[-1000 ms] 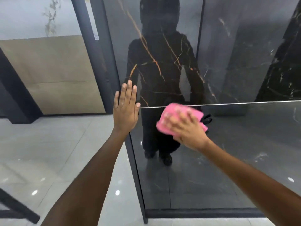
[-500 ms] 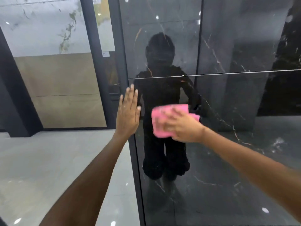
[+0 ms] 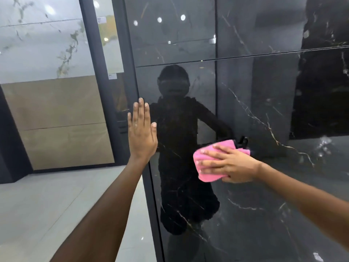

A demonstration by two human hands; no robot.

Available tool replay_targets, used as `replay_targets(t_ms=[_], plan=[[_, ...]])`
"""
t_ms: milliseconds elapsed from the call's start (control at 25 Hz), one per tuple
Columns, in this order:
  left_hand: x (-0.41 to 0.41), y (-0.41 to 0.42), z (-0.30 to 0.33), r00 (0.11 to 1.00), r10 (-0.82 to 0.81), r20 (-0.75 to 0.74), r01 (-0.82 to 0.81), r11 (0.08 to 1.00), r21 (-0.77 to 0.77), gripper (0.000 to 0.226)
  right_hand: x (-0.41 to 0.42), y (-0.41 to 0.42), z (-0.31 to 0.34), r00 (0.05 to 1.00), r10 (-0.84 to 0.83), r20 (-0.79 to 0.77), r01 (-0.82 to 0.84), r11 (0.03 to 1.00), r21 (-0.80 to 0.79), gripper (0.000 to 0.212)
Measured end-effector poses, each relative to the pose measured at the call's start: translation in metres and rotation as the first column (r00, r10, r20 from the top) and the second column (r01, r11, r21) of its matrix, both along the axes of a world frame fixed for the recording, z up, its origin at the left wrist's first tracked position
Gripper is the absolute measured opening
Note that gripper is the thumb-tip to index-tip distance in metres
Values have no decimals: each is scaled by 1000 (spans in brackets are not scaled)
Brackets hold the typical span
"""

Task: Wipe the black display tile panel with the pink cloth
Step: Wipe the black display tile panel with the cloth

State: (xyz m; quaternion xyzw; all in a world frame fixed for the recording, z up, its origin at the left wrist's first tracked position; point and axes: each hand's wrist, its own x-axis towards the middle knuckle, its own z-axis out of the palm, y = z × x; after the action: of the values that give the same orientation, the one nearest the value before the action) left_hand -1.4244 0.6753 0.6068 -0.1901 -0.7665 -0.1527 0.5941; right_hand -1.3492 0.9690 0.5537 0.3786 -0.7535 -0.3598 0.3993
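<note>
— Starting at the far left, what stood there, and why did it matter?

— A beige and white marble-look wall display [image 3: 52,103] behind a pale glossy floor [image 3: 47,205]. Neither was touched; they only framed the work. Next came the dark metal frame post [image 3: 111,72] at the left edge of the tall, glossy black display tile panel with pale veining [image 3: 245,110].

— And the left hand?

— The left hand [image 3: 141,135] lay flat against the panel's left edge, just beside that post, fingers [image 3: 140,110] straight and together, pointing up, holding nothing. I judged it was there as a brace, steadying the body while the other arm reached across.

— Why was the cloth where it was?

— The soft pink folded cloth [image 3: 209,173] was pressed against the panel face at about mid-height, right of the left hand and well apart from it, below the horizontal seam [image 3: 264,53] between tiles. The right hand [image 3: 230,165] covered most of it, fingers spread nearly straight and pointing left, palm pushing the cloth onto the surface rather than gripping it in a fist. That flat spread would keep a wide patch of cloth in contact.

— How far along did it look?

— Mid-wipe, by my reading. The panel reflected ceiling lights and a dark figure, so smears were hard to tell from reflections; the upper tile and far right side were seemingly still to cover.
</note>
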Motion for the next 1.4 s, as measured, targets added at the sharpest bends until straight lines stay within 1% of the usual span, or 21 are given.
replay_targets(t_ms=[40,120,200,240,280,320,400,440,520,600,680,720,760,920,1000,1080,1120,1200,1280,1360,1400], plan=[[0,1,0,1000,-7,-2,7,1000,1,56,0,7,10,1000,17,-4,-17,999,27,64],[-1,2,1,1000,-19,0,19,1000,5,56,-8,8,60,996,31,-89,-65,907,-417,62],[-2,-1,-1,1000,-22,-4,22,1000,-7,56,-5,-9,123,991,2,-136,-118,508,-853,67],[-2,-3,0,1000,-29,-6,29,999,-15,55,-8,-23,132,986,5,-166,-151,441,-884,68],[-2,-4,2,999,-43,-9,43,999,-24,55,-14,-41,122,981,19,-193,-174,522,-835,68],[-2,-4,4,998,-59,-5,59,998,-31,55,-20,-57,95,980,44,-196,-172,691,-703,70],[0,-5,1,997,-73,32,74,997,-23,55,-18,-79,10,995,84,-58,-96,963,-253,70],[3,-5,-6,996,-72,52,72,997,-13,56,-9,-78,-24,999,44,16,-44,998,-54,70],[8,-5,-24,992,-90,84,91,996,-7,56,-2,-55,-32,999,-11,45,7,996,90,67],[7,-8,-36,983,-151,102,154,988,-17,56,-8,-43,17,998,-34,-57,21,975,-219,61],[3,-13,-45,965,-239,104,240,971,3,55,-8,-55,99,994,-30,-105,-52,720,-692,62],[2,-15,-50,952,-290,103,289,957,23,55,-10,-73,130,995,-20,-95,-65,583,-810,64],[3,-17,-58,935,-338,105,333,941,59,56,-13,-96,144,994,-18,-105,-78,547,-834,66],[7,-21,-87,841,-531,102,487,826,285,58,-27,-130,60,987,11,-159,-59,951,-302,72],[7,-24,-83,825,-552,123,505,817,279,59,-20,-105,-13,998,-12,-67,11,1000,-26,77],[5,-23,-80,853,-501,149,463,856,231,59,-10,-73,-28,1000,8,4,-9,988,153,81],[5,-24,-82,876,-458,154,424,882,207,59,-10,-64,-13,999,35,-17,-33,990,136,79],[4,-29,-84,923,-352,157,328,931,162,59,-17,-61,46,992,57,-109,-80,972,-221,75],[4,-39,-65,958,-273,87,265,959,100,55,-17,-73,112,988,9,-151,-103,772,-628,72],[2,-43,-19,968,-252,-7,252,968,-21,50,-19,-93,134,986,5,-165,-128,657,-743,72],[1,-41,6,971,-239,-29,235,967,-99,51,-23,-100,124,985,6,-173,-126,714,-689,73]])
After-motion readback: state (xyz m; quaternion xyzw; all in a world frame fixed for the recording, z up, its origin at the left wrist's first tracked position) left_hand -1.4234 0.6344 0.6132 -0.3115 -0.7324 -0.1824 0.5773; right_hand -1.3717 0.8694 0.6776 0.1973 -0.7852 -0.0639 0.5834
